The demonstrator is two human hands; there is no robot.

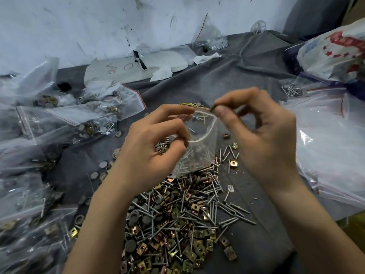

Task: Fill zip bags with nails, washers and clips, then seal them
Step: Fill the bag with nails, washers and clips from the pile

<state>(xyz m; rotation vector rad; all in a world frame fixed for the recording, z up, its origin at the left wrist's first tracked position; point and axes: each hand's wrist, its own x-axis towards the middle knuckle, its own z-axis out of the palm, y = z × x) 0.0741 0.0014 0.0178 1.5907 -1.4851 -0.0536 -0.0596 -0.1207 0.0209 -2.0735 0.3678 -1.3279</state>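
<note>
Holding the zip bag [198, 155] open at centre, pinching its rim with the left hand [146, 153] and a small dark piece [213, 109] at its mouth with the right hand [264, 143]. Carrying nails [189, 163] inside already; judging filling unfinished, sealing not yet done. Leaving filled bags [79, 115] at 9 o'clock, loose pile [177, 224] at 6 o'clock

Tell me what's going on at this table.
A person is filling a small zip bag above a loose pile of nails, clips and washers on a grey cloth. The left hand holds the bag's mouth open; the right hand pinches a small dark piece at its rim. The bag already holds nails and is unsealed. To the left lie filled bags.
</note>
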